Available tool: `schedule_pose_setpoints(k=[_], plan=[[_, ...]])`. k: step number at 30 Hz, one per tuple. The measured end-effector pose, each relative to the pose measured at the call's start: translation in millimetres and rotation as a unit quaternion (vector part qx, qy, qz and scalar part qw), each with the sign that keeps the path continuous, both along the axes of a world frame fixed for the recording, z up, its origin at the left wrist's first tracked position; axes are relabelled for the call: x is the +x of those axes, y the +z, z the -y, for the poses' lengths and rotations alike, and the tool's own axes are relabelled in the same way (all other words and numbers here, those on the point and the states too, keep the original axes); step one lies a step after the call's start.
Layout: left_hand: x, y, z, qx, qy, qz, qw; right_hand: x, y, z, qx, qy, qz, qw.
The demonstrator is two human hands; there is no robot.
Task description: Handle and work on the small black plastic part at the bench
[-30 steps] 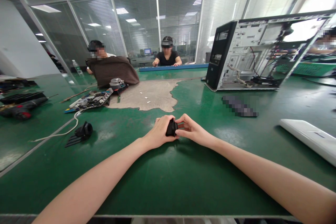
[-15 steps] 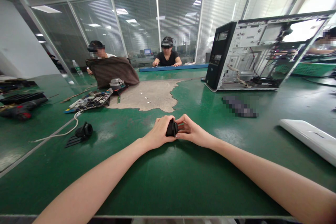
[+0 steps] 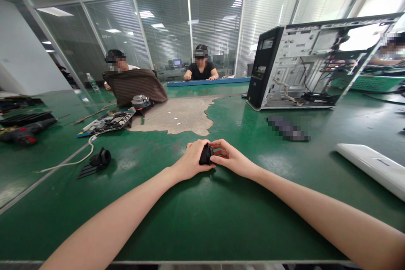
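Note:
A small black part [image 3: 205, 155] is between my hands, a little above the green table [image 3: 202, 219]. My left hand [image 3: 192, 159] is closed round its left side, with the thumb below and the fingers over the top. On its right side, my right hand [image 3: 229, 158] grips the part's edge between thumb and curled fingers. My fingers hide much of its shape. To the left, a black ring-shaped piece with flat prongs [image 3: 99, 159] lies on the table near a white cable [image 3: 90, 152].
An open computer case [image 3: 297, 67] stands at the back right. A white box [image 3: 373, 166] lies on the right. Left are a circuit board [image 3: 109, 122], a power drill [image 3: 27, 130] and a brown cloth-covered object [image 3: 134, 86]. Two people sit across the table.
My right thumb and fingers have shifted slightly on the part's right side. My left hand still holds it in nearly the same place.

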State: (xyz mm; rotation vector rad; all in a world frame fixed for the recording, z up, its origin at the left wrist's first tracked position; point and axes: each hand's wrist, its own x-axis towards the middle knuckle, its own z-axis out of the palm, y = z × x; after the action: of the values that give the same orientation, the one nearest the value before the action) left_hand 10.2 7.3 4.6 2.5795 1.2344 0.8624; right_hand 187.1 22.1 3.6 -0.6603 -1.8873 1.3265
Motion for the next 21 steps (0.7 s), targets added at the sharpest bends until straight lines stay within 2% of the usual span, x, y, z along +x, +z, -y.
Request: schedule_pose_setpoints(k=[7, 13, 21], plan=[[-1.0, -0.9, -0.5, -0.002, -0.001, -0.003, 1.000, 2.6, 0.0, 1.7, -0.015, 0.043, -0.007, 0.999], [-0.7, -2.5, -1.6, 0.008, -0.001, 0.001, 1.000, 0.3, -2.5, 1.0, -0.005, 0.012, -0.019, 1.000], [0.2, 0.2, 0.7, -0.005, 0.003, 0.006, 1.000, 1.0, -2.9, -1.0, -0.001, 0.009, 0.006, 1.000]])
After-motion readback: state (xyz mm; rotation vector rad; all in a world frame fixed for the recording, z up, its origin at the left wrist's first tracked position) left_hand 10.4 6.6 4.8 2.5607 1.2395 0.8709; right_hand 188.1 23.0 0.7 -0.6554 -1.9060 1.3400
